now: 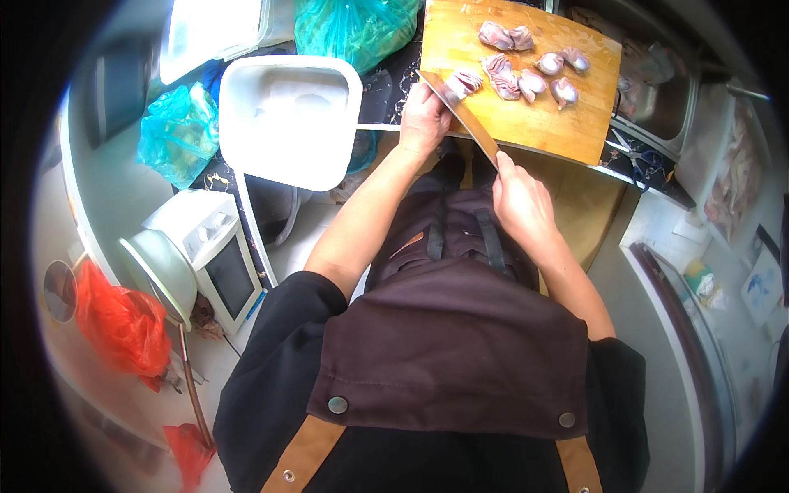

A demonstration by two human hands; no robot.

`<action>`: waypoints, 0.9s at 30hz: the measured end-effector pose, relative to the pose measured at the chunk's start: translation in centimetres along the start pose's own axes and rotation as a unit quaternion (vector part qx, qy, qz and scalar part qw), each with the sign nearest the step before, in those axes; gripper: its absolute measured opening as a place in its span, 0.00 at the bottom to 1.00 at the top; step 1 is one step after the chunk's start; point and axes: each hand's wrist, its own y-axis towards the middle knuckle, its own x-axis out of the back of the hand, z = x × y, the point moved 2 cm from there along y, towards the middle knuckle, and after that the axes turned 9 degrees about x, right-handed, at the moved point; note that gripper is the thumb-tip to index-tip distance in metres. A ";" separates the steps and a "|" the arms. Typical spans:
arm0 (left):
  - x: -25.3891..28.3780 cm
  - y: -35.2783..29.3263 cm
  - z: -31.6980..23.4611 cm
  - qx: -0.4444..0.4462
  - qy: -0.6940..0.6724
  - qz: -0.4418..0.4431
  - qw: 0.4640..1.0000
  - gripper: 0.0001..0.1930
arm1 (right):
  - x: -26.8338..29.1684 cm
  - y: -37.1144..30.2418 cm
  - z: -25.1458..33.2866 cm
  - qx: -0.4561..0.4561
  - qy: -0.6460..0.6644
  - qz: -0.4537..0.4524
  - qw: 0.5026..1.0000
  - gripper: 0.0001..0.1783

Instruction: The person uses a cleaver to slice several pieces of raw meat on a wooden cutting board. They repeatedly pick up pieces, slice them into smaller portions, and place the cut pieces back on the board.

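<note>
A long knife (460, 116) lies slantwise over the near left edge of the wooden cutting board (518, 131). My right hand (523, 197) is closed round its handle. To the blade's left, my left hand (425, 120) has its fingers curled in against the knife. The blade hides its fingertips, so what they grip does not show. Right beside the blade's far side is a pinkish gizzard piece (465, 81) with cuts across it. More gizzard pieces, such as a scored one (500, 76) and a whole-looking one (563, 92), are spread over the board.
A white plastic basin (291, 168) stands left of the board, with a green plastic bag (357, 31) behind it and a teal bag (177, 133) farther left. Scissors (631, 154) lie by the metal sink (670, 103) on the right. A white oven (215, 238) is lower left.
</note>
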 end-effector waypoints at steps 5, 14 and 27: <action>-0.3 -0.1 0.2 -0.003 0.028 0.008 1.000 0.20 | -1.2 5.2 1.2 0.004 0.056 0.000 0.998 0.09; -0.1 0.1 -0.3 0.015 0.023 -0.001 1.000 0.22 | -1.4 1.9 0.4 -0.056 0.003 0.052 0.997 0.10; -0.4 -0.4 1.0 -0.013 0.020 -0.043 0.999 0.09 | -0.5 -0.9 -7.5 -0.069 0.220 0.044 0.972 0.18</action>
